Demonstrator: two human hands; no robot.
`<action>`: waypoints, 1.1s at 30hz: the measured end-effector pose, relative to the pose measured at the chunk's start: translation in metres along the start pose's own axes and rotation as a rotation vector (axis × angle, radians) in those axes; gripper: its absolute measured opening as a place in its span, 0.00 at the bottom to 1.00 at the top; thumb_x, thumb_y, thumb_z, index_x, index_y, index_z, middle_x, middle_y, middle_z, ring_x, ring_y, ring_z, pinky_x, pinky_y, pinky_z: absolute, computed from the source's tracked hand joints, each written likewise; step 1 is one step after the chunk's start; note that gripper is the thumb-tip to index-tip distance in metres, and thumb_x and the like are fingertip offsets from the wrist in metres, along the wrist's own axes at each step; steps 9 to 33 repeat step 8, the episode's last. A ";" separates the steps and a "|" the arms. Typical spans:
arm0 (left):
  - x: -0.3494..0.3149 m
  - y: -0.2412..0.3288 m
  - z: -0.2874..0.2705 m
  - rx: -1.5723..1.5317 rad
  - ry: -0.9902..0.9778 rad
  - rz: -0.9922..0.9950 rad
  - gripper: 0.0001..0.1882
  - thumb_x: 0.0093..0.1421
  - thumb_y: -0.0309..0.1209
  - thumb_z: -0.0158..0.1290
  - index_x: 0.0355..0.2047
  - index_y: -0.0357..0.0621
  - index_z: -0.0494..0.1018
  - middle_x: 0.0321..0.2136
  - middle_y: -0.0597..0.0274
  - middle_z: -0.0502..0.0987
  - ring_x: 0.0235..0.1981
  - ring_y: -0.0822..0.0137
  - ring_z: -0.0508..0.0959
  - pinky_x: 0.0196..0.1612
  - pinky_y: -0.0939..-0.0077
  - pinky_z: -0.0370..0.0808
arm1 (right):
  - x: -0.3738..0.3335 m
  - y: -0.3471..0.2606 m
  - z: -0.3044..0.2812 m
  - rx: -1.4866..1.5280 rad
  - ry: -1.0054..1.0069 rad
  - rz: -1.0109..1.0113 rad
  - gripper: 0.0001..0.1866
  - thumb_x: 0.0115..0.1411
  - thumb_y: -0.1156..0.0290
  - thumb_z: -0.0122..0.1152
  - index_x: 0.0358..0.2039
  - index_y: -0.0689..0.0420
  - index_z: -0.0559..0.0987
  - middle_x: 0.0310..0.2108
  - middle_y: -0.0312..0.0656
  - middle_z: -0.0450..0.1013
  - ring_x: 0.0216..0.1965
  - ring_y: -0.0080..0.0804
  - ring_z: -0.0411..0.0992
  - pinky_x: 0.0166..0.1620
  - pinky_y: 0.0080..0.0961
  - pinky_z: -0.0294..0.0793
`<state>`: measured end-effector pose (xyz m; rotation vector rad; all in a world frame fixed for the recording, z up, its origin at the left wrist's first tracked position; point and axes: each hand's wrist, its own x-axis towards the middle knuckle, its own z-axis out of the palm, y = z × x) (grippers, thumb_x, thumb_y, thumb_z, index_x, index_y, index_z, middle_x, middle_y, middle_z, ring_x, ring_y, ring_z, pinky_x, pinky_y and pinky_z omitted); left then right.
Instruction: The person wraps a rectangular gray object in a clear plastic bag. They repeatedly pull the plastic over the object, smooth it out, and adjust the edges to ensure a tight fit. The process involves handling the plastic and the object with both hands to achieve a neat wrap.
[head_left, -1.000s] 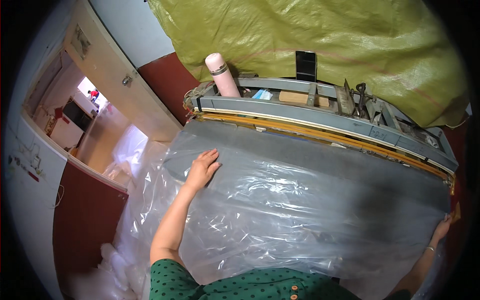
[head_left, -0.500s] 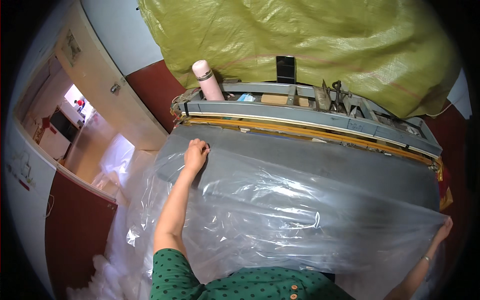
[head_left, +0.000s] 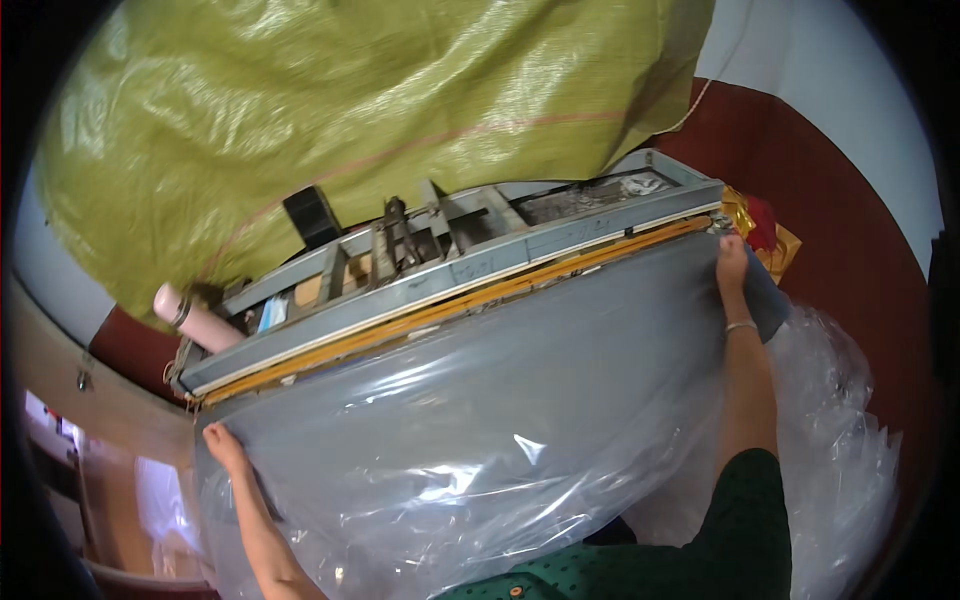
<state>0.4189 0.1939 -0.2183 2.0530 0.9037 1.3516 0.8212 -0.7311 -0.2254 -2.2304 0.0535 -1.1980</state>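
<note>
A large sheet of clear plastic film (head_left: 470,450) lies spread over a grey work surface (head_left: 640,270). At its far left corner, my left hand (head_left: 226,446) is closed on the film's edge. My right hand (head_left: 732,262) grips the film at the far right, close to the end of the orange strip (head_left: 470,308). The film is stretched between both hands, with shiny wrinkles in the middle. Its near part droops over the front, against my green dotted clothing.
Behind the surface runs a grey metal frame (head_left: 450,268) with a pink bottle (head_left: 195,318), a dark phone (head_left: 312,217) and dark metal tools (head_left: 400,232). A yellow-green tarp (head_left: 400,90) hangs behind. Loose film (head_left: 835,440) bunches at the right; a door (head_left: 120,420) stands left.
My view has turned right. My right hand has carried the film's edge from the near right up to the far right beside the strip. The film now covers more of the surface.
</note>
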 end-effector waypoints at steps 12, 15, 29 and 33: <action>0.057 -0.043 0.058 -0.257 -0.105 -0.158 0.08 0.59 0.30 0.47 0.24 0.44 0.62 0.21 0.71 0.60 0.24 0.76 0.60 0.30 0.81 0.61 | 0.023 -0.024 0.029 0.285 -0.003 0.144 0.11 0.59 0.64 0.50 0.26 0.58 0.68 0.18 0.34 0.63 0.20 0.20 0.61 0.26 0.20 0.63; 0.057 -0.043 0.058 -0.257 -0.105 -0.158 0.08 0.59 0.30 0.47 0.24 0.44 0.62 0.21 0.71 0.60 0.24 0.76 0.60 0.30 0.81 0.61 | 0.023 -0.024 0.029 0.285 -0.003 0.144 0.11 0.59 0.64 0.50 0.26 0.58 0.68 0.18 0.34 0.63 0.20 0.20 0.61 0.26 0.20 0.63; 0.057 -0.043 0.058 -0.257 -0.105 -0.158 0.08 0.59 0.30 0.47 0.24 0.44 0.62 0.21 0.71 0.60 0.24 0.76 0.60 0.30 0.81 0.61 | 0.023 -0.024 0.029 0.285 -0.003 0.144 0.11 0.59 0.64 0.50 0.26 0.58 0.68 0.18 0.34 0.63 0.20 0.20 0.61 0.26 0.20 0.63; 0.057 -0.043 0.058 -0.257 -0.105 -0.158 0.08 0.59 0.30 0.47 0.24 0.44 0.62 0.21 0.71 0.60 0.24 0.76 0.60 0.30 0.81 0.61 | 0.023 -0.024 0.029 0.285 -0.003 0.144 0.11 0.59 0.64 0.50 0.26 0.58 0.68 0.18 0.34 0.63 0.20 0.20 0.61 0.26 0.20 0.63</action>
